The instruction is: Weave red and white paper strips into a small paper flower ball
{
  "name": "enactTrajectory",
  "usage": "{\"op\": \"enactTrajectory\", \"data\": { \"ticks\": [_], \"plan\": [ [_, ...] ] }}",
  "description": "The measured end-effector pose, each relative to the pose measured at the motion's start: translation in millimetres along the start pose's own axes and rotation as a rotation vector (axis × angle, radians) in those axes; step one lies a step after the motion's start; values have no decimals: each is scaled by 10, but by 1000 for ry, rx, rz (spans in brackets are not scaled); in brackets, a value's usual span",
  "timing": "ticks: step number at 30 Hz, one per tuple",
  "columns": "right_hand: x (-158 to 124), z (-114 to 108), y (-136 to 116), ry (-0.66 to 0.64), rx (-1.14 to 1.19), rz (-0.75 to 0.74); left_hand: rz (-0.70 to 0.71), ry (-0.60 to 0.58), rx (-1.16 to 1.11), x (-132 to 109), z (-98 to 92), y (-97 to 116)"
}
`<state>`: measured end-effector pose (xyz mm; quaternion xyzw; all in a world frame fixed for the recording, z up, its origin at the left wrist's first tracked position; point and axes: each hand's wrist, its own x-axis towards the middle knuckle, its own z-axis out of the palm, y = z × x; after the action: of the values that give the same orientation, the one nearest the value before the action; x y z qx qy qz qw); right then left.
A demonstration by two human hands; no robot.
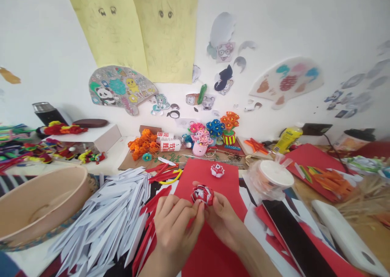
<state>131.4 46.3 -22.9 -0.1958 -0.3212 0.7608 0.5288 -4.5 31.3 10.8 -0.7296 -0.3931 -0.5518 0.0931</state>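
Between my two hands is a red-and-white folded paper flower (202,194), held above a red sheet of paper (210,244). My left hand (178,224) pinches the flower's near left edge with thumb and fingers. On the other side, my right hand (224,216) supports it, thumb at the right edge and some fingers hidden behind. A second, smaller paper flower (217,170) lies on the red sheet just beyond my hands. To the left of my left hand are red folded paper strips (149,232) and a large heap of white folded strips (103,220).
A round beige basin (42,204) stands at far left. On the right are a lidded tub (272,177), a long black flat object (297,238) and a white one (347,236). Craft flowers (202,137) and a yellow bottle (288,138) line the wall.
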Motion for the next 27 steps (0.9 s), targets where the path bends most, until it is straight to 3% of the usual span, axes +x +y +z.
{"op": "enactTrajectory", "data": {
  "ticks": [4,10,14,27],
  "plan": [
    [-4,5,-11,5,5,-1,-36,19,-35,23,-67,-42],
    [16,-22,-31,-5,-23,-2,-118,-203,-177,153,-133,-179],
    [17,-47,-44,12,-33,0,-122,-291,-194,169,-126,-212],
    [28,-47,-120,17,-113,47,-39,-335,-111,132,-143,-242]
  ]
}}
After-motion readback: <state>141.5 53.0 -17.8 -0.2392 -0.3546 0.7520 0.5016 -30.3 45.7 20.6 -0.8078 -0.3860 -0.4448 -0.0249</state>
